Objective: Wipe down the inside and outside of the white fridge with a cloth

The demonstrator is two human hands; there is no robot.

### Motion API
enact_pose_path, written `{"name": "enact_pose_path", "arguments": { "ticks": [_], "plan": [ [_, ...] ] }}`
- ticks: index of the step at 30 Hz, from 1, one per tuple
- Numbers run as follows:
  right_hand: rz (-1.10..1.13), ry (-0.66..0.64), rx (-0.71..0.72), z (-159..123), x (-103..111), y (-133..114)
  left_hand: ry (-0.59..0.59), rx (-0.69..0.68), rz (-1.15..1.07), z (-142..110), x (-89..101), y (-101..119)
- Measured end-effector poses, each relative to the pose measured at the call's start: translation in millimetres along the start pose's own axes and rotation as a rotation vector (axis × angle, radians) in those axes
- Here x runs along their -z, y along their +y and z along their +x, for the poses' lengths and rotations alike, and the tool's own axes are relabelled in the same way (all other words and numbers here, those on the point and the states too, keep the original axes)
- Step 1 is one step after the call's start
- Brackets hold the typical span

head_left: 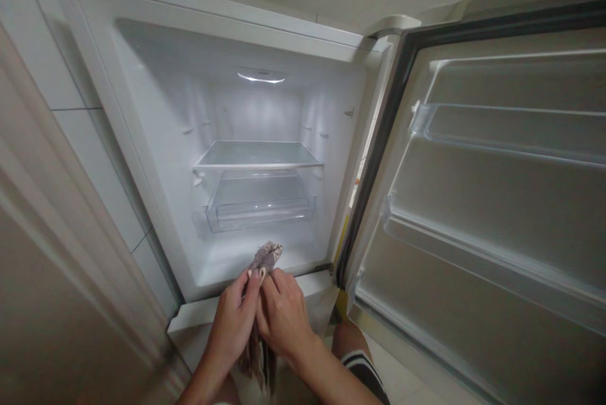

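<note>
Both my hands meet low in the middle of the head view, at the front bottom edge of an open fridge (142, 159). My left hand (234, 316) and my right hand (284, 313) are closed together on a grey-brown cloth (266, 255). The cloth's bunched end sticks up above my fingertips and the rest hangs down between my wrists. Behind it is the white floor of the fridge compartment.
Inside the fridge are a glass shelf (258, 156) and a clear drawer (260, 206) with nothing in them. The fridge door (497, 203) stands open to the right with bare door racks. A tiled wall (61, 96) is on the left. My knee (353, 345) is below.
</note>
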State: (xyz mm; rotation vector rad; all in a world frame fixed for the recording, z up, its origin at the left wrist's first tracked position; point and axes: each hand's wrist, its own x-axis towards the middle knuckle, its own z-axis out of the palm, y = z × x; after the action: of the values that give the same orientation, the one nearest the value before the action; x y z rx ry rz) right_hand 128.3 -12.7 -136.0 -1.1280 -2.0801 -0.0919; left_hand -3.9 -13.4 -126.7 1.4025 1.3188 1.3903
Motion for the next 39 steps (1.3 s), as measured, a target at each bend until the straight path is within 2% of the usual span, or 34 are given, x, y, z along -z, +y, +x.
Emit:
{"name": "enact_pose_path", "arguments": {
  "ticks": [3, 5, 7, 9, 10, 11, 12, 14, 15, 17, 20, 23, 26, 28, 29, 31, 34, 35, 37, 39],
  "plan": [
    [0.122, -0.047, 0.064, -1.2, 9.3, 2.9, 0.004, 0.042, -0.141, 1.8, 2.4, -4.1],
    [0.331, -0.027, 0.009, -3.3, 14.7, 8.2, 0.044, 0.099, -0.221, 3.0, 6.3, -6.2],
    [0.535, 0.098, -0.160, -6.6, 16.1, 17.4, 0.078, 0.190, -0.342, 2.5, 11.1, -6.7],
    [0.689, 0.227, -0.395, -9.5, 14.3, 29.2, 0.091, 0.299, -0.483, 0.3, 15.7, -5.5],
    [0.776, 0.235, -0.501, -9.9, 13.2, 35.3, 0.090, 0.346, -0.537, -0.8, 17.7, -4.4],
    [0.883, 0.180, -0.581, -8.8, 12.8, 41.1, 0.079, 0.381, -0.569, -1.1, 19.6, -3.0],
    [0.996, 0.074, -0.636, -6.0, 13.4, 46.4, 0.056, 0.397, -0.575, 0.0, 21.6, -1.2],
    [1.121, -0.156, -0.659, 6.9, 18.9, 54.3, -0.035, 0.367, -0.515, 8.2, 26.1, 3.7],
    [1.092, -0.209, -0.630, 17.3, 23.7, 56.8, -0.084, 0.330, -0.454, 15.9, 28.9, 7.5],
    [0.888, -0.162, -0.511, 45.7, 37.0, 58.7, -0.128, 0.230, -0.302, 38.0, 35.5, 19.2],
    [0.577, 0.026, -0.266, 97.9, 63.5, 54.2, -0.043, 0.035, -0.127, 77.8, 47.4, 51.6],
    [0.436, 0.141, -0.034, 140.5, 95.0, 43.4, 0.049, -0.210, -0.051, 104.7, 60.0, 99.0],
    [0.370, 0.212, 0.129, 154.2, 124.5, 33.6, 0.102, -0.428, 0.075, 105.3, 73.7, 139.4],
    [0.374, 0.203, 0.174, 144.2, 136.3, 32.1, 0.076, -0.499, 0.176, 93.5, 83.0, 146.9],
    [0.385, 0.168, 0.170, 133.9, 138.0, 33.4, 0.026, -0.500, 0.221, 85.6, 87.0, 142.0],
    [0.387, 0.016, 0.118, 105.0, 131.0, 40.1, -0.145, -0.434, 0.300, 68.3, 92.2, 114.2],
    [0.259, -0.359, -0.058, 53.5, 96.0, 55.5, -0.443, -0.237, 0.419, 45.9, 87.2, 37.9],
    [0.182, -0.485, -0.129, 38.5, 80.0, 60.6, -0.494, -0.177, 0.451, 41.2, 81.7, 8.9],
    [0.044, -0.664, -0.254, 18.2, 46.5, 69.7, -0.507, -0.107, 0.497, 38.6, 67.2, -44.0],
    [-0.014, -0.702, -0.351, 15.4, 15.5, 76.9, -0.410, -0.060, 0.538, 47.1, 51.8, -82.1]
  ]
}}
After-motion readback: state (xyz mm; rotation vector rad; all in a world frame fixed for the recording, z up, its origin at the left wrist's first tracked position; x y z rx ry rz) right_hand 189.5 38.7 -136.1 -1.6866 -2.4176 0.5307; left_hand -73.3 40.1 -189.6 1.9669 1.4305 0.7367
